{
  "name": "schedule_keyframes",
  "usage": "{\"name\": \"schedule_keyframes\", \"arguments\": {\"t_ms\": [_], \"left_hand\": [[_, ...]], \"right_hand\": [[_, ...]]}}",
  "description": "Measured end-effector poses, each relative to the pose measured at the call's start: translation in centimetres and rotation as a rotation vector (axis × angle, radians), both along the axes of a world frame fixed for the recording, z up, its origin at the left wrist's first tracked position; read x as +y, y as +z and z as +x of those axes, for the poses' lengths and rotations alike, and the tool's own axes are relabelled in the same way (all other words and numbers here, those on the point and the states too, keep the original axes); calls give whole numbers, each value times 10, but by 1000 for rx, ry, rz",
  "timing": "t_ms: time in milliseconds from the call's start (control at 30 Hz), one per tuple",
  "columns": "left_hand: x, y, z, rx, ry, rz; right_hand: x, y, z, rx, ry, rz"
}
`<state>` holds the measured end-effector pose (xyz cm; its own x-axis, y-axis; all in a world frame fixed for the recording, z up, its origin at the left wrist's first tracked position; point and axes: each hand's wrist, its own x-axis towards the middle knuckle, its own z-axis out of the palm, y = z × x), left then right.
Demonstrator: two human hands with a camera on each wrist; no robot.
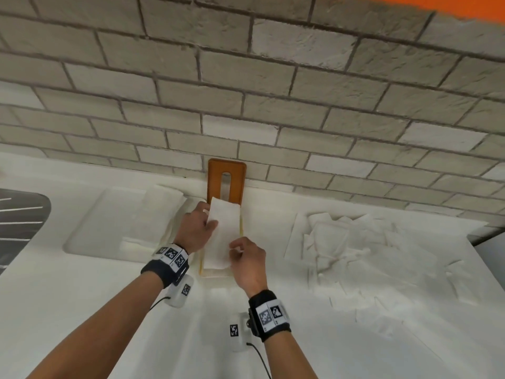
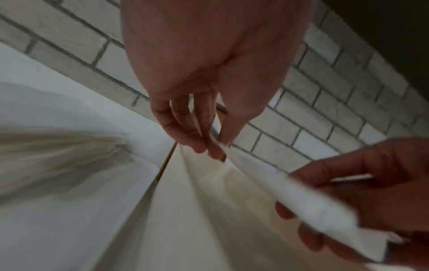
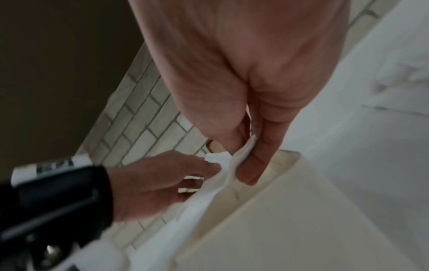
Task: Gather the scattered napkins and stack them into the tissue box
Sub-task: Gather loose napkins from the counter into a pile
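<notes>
Left hand: the left hand (image 1: 197, 225) pinches the far left edge of a folded white napkin (image 1: 222, 233), thumb on top and fingers curled beneath.
Right hand: the right hand (image 1: 249, 262) pinches the napkin's near right corner between thumb and fingers.
Napkin: held flat between both hands, just above the open tissue box (image 1: 201, 265); whether it touches the paper inside cannot be told.
Tissue box: a long, narrow, yellow-edged box lying on the counter, its far end near the wall.
Lid: an orange-brown slotted lid (image 1: 226, 179) stands upright against the bricks just behind the box.
Surface: a white counter (image 1: 109, 296), with a shallow moulded recess (image 1: 114, 222) to the left of the box.
Room: a pale brick wall (image 1: 246, 77) runs along the back of the counter.
Other things: scattered napkins (image 1: 355, 242) lie loose and overlapping on the counter to the right, well apart from the box.
Wrists: black straps with printed markers (image 1: 172, 255) on both.
</notes>
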<state>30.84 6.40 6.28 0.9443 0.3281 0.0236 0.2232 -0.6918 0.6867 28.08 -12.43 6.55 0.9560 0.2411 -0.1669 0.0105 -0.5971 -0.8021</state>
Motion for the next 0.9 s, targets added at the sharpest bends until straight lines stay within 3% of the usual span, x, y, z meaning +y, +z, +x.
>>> {"name": "schedule_keyframes", "arguments": {"t_ms": [67,233,300,400,500,600,733,800,900], "left_hand": [[5,-12,-1,46,-30,110],[-6,-15,-12,-22,-101,422],[-13,-12,-14,151,-256,528],[-26,-9,-18,545,-466,615],[-36,-8,-21,638,-489,628],[-55,2,-28,459,-402,561],[-118,9,-58,-123,-253,213],[-163,6,-72,-190,-297,144],[-234,-7,-84,-131,-462,64]], "right_hand": [[7,-4,3,23,47,-136],[21,0,9,29,269,-471],[21,2,9,47,330,-520],[12,2,1,3,336,-468],[-14,14,-11,-95,271,-329],[-65,28,-18,-148,194,-178],[-156,29,-31,-184,9,-6],[-207,27,-38,-178,-84,45],[-285,9,-46,-187,-185,37]]}}
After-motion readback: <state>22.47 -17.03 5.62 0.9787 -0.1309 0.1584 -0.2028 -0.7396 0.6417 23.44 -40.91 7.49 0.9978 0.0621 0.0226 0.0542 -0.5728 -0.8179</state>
